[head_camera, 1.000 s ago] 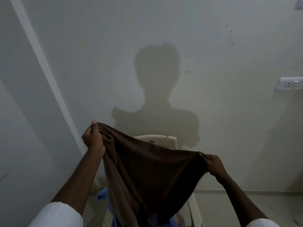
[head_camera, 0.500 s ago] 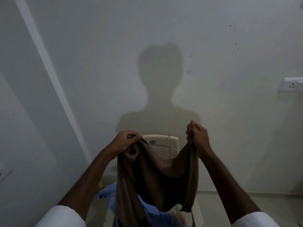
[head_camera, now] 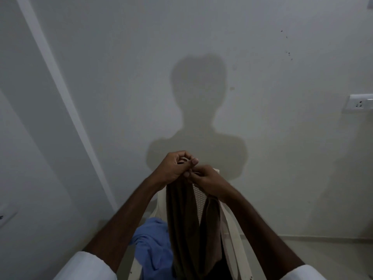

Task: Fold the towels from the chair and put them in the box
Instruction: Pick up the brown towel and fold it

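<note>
Towel (head_camera: pixel 184 223), brown, hung long axis vertical below your two touching hands. Your left hand (head_camera: pixel 173 168) and right hand (head_camera: pixel 203 179) both pinched its top edge; two halves drooped over the chair (head_camera: pixel 228 223), blue towel (head_camera: pixel 152 245) beneath your left forearm.

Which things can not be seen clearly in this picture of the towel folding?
- Box: not in the head view at all.
- Brown towel: lower end cut off by the bottom edge; top corners hidden inside left hand and right hand.
- Chair: seat hidden behind the hanging towel and the arms.
- Blue towel: partly covered by the brown towel and the left arm.
</note>
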Tool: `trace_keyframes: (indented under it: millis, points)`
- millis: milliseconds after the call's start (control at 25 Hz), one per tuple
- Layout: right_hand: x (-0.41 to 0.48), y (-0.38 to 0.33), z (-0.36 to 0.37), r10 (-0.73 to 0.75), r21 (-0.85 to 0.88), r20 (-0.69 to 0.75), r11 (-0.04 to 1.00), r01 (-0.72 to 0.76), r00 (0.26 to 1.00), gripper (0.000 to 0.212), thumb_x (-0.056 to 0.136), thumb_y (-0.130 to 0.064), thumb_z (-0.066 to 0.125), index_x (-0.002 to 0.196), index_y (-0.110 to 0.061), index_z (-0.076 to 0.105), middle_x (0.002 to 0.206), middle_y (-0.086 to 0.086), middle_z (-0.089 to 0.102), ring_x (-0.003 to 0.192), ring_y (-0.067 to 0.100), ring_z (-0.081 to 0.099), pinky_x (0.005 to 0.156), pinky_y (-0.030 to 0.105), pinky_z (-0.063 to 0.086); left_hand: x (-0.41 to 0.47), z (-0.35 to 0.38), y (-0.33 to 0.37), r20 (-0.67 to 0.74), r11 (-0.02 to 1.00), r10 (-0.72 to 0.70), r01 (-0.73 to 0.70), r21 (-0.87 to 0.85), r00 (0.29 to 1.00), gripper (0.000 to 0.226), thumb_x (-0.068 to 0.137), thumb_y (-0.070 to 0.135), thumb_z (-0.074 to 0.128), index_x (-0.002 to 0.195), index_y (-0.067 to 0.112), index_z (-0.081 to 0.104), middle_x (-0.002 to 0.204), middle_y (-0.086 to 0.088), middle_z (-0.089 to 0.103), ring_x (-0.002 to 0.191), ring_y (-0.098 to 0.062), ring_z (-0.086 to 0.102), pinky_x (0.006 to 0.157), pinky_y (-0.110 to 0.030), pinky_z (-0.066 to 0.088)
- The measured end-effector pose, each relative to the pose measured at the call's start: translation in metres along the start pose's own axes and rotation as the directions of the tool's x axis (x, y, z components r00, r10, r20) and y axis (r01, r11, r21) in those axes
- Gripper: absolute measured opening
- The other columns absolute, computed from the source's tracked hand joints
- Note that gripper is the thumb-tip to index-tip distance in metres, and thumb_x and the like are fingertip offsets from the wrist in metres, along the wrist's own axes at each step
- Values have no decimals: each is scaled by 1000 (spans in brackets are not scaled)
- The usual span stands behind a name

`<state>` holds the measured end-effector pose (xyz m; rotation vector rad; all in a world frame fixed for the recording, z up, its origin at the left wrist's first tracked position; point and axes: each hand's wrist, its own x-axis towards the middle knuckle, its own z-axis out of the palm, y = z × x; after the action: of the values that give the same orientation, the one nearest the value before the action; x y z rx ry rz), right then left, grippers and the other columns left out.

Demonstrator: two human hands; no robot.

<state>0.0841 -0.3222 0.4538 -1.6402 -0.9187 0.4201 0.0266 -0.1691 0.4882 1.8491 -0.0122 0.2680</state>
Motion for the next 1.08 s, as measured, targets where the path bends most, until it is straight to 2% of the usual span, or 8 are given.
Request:
trace_keyframes:
  millis: [120, 240, 400, 520, 680, 800, 960, 1080]
  points:
    - [2, -1, -6, 38, 176, -200, 984, -2, 979, 40, 100, -22, 63, 90, 17, 65, 67, 13, 54, 54, 11, 47, 51, 20, 34, -1, -6, -6, 28, 1000, 25, -26, 9, 999, 18, 88, 25, 71, 91, 8, 67, 82, -14, 71, 76, -17, 66, 72, -29, 56]
    - [2, -11, -13, 3, 264, -264, 962, 69, 965, 33, 100, -17, 60, 80, 7, 71, 71, 19, 62, 63, 24, 57, 58, 26, 46, -8, -14, -14, 128, 990, 56, -71, 119, 990, 17, 90, 20, 70, 97, 5, 68, 88, -12, 69, 82, -15, 65, 73, -26, 53]
    - [1, -14, -13, -16, 326, -276, 939, 109, 961, 50, 98, -28, 65, 74, 13, 50, 69, 15, 42, 54, 22, 36, 50, 25, 28, -10, -21, -40, 75, 929, 104, -123, 350, 992, 14, 82, 4, 64, 92, 12, 68, 84, -8, 68, 74, -25, 68, 70, -38, 55]
    - [-1, -26, -18, 6, 451, -254, 885, 113, 967, 41, 91, -32, 73, 82, 4, 56, 80, 18, 44, 67, 29, 40, 57, 29, 33, -14, -26, -67, 15, 876, 38, -40, 481, 999, 21, 72, 12, 64, 89, 18, 73, 81, -1, 71, 78, -21, 70, 69, -36, 56]
    - [-3, -48, -39, 102, 555, -337, 825, 109, 936, 28, 94, -24, 66, 69, -15, 61, 63, 3, 55, 52, 14, 54, 48, 19, 42, -26, -37, -96, 1, 830, -163, 137, 541, 987, 20, 71, 16, 59, 72, 33, 70, 69, 10, 68, 68, -6, 63, 66, -32, 52]
    - [-7, -54, -56, 135, 586, -321, 806, 84, 937, 33, 96, -25, 64, 63, -22, 64, 62, -3, 58, 53, 11, 55, 48, 19, 43, -33, -38, -89, 89, 904, -204, 153, 400, 975, 39, 67, -3, 52, 76, 31, 71, 72, 8, 67, 67, -4, 62, 63, -26, 47]
    - [-5, -48, -56, 59, 546, -174, 837, 47, 983, 23, 91, -28, 66, 75, -12, 65, 72, 6, 60, 61, 14, 60, 59, 23, 52, -22, -27, -55, 62, 992, -118, 115, 47, 991, 28, 65, -3, 48, 68, 24, 41, 74, -11, 47, 68, -23, 41, 56, -28, 37]
    - [1, -38, -48, 47, 528, -165, 848, 47, 985, 25, 98, -23, 62, 80, -6, 61, 74, 10, 53, 63, 18, 57, 59, 22, 54, -18, -21, -36, 152, 997, -64, 71, -42, 986, 20, 82, -6, 51, 82, 13, 46, 80, -15, 54, 58, -22, 50, 51, -29, 40]
